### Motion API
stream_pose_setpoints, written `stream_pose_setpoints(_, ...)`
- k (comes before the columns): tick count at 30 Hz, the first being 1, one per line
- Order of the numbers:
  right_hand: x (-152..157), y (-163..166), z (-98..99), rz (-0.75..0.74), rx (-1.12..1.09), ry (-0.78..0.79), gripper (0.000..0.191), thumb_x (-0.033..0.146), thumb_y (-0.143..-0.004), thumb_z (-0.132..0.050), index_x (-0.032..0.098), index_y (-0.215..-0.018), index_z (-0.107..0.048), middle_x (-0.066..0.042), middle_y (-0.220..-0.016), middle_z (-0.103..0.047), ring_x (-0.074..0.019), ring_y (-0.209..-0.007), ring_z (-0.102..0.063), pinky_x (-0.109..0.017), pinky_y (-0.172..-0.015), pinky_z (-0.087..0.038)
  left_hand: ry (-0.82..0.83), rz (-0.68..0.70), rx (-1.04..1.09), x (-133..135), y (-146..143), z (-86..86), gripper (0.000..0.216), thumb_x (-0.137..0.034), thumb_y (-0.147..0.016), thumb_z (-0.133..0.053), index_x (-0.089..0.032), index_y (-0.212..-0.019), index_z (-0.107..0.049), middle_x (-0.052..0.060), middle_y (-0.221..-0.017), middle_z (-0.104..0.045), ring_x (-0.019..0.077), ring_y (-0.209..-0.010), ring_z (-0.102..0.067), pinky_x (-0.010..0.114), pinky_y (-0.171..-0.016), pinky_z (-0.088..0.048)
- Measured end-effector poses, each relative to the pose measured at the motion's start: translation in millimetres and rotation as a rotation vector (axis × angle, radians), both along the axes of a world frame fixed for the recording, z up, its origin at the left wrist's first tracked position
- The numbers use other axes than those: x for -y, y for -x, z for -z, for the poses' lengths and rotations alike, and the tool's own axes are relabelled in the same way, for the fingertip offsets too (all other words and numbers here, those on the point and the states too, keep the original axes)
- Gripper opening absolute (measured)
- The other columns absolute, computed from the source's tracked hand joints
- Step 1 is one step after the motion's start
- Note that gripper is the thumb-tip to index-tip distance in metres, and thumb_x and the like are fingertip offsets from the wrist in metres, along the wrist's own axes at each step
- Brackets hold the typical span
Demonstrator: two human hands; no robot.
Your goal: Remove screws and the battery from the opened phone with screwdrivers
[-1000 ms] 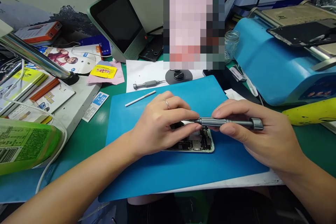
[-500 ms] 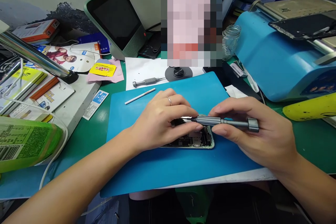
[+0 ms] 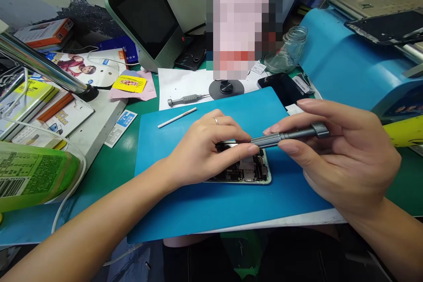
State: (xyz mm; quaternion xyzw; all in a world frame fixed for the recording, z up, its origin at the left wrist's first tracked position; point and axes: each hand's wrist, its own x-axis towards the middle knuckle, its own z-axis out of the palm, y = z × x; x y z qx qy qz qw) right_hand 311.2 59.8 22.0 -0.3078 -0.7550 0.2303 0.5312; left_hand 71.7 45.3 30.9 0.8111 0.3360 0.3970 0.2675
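Right hand [image 3: 343, 158] pinches a grey metal screwdriver [image 3: 289, 135]; left hand [image 3: 206, 150], fingers curled, presses the opened white-framed phone [image 3: 246, 172].

Bright, even light; bowed edges

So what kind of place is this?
Most likely a phone repair bench: an opened phone lies on a blue mat, the right hand holds a small screwdriver over it, and a second screwdriver lies behind.

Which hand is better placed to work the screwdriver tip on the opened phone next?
Right, likely: the right hand holds the screwdriver, tip over the opened phone; the left hand grips that phone, steadying it.
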Motion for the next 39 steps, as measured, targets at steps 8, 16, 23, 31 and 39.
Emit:
stream_pose_setpoints(8, 12, 19, -18.7, 0.165, -0.141, 0.109, 0.03, 0.014, -0.085, -0.087, 0.035, -0.104, -0.076, 0.002, -0.098, -0.074, -0.019, -0.081, -0.079, -0.033, -0.063, -0.066, 0.0, 0.042, -0.041, 4, -2, -4.0, 0.015, -0.027, -0.107, -0.072, -0.018, -0.099, -0.08, 0.002, -0.095, -0.083, 0.0154, -0.083, -0.072, 0.034, -0.083, -0.05)
stream_pose_setpoints(16, 27, 31, -28.1, 0.049, -0.045, 0.171, 0.05, 0.016, -0.091, -0.083, 0.045, -0.131, -0.069, 0.004, -0.122, -0.072, -0.0177, -0.106, -0.08, -0.034, -0.082, -0.072, 0.009, -0.017, 0.006, 8, 3, -4.4, 0.014, -0.029, -0.106, -0.074, -0.02, -0.096, -0.079, 0.002, -0.095, -0.084, 0.0165, -0.084, -0.072, 0.035, -0.086, -0.053)
stream_pose_setpoints(23, 25, 23, -21.6, 0.05, -0.094, 0.225, 0.058, 0.009, -0.092, -0.079, 0.043, -0.138, -0.067, 0.006, -0.107, -0.079, -0.0145, -0.098, -0.081, -0.026, -0.077, -0.071, -0.034, 0.067, -0.131, 7, 5, -6.4, 0.025, -0.03, -0.113, -0.06, -0.016, -0.109, -0.08, 0.007, -0.106, -0.083, 0.0187, -0.091, -0.071, 0.036, -0.087, -0.052)
stream_pose_setpoints(31, 50, -4, -6.8, 0.205, -0.044, 0.175, 0.087, -0.003, -0.084, -0.078, 0.054, -0.148, -0.064, 0.003, -0.117, -0.077, -0.0228, -0.096, -0.082, -0.042, -0.085, -0.075, -0.458, -0.12, -0.498, -3, 35, -9.6, 0.03, -0.021, -0.107, -0.051, -0.013, -0.121, -0.077, 0.014, -0.116, -0.081, 0.028, -0.093, -0.066, 0.045, -0.082, -0.051)
stream_pose_setpoints(39, 42, -14, 1.9, -0.069, 0.042, 0.135, 0.096, -0.004, -0.081, -0.078, 0.056, -0.153, -0.058, 0.006, -0.125, -0.08, -0.0276, -0.099, -0.084, -0.043, -0.084, -0.077, -0.453, -0.117, -0.55, -6, 40, -8.2, 0.028, -0.02, -0.106, -0.054, -0.013, -0.119, -0.077, 0.013, -0.114, -0.081, 0.0264, -0.089, -0.066, 0.043, -0.079, -0.052)
